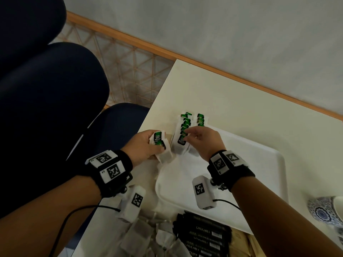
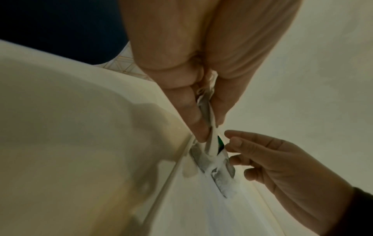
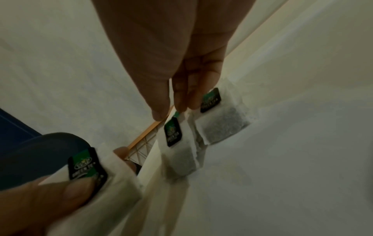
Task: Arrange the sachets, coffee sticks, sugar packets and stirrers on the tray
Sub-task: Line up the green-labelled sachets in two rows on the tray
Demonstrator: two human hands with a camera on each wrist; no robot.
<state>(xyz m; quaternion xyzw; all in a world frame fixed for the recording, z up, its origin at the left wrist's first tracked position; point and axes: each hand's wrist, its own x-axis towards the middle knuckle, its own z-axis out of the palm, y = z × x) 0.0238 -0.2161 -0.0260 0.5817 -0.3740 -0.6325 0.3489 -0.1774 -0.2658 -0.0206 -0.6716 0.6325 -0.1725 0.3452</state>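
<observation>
Tea sachets with green tags stand in two upright rows (image 1: 200, 120) at the far left corner of the white tray (image 1: 259, 164). My right hand (image 1: 188, 135) reaches over the tray; its straight fingertips (image 3: 181, 105) touch the top of the front sachet (image 3: 177, 146), and the thumb (image 3: 159, 115) stays just off it. To the left, my left hand (image 1: 157, 144) grips a few more green-tag sachets (image 1: 157, 138) above the tray's left edge. The left wrist view shows these sachets (image 2: 207, 111) pinched between thumb and fingers. Black coffee sticks (image 1: 204, 236) lie in a pile at the near edge.
Loose tea bags (image 1: 148, 240) lie scattered on the cream table (image 1: 241, 101) in front of the tray. A blue-and-white cup (image 1: 324, 212) stands at the right edge. A dark blue chair (image 1: 118, 123) is left of the table, and a wall runs behind.
</observation>
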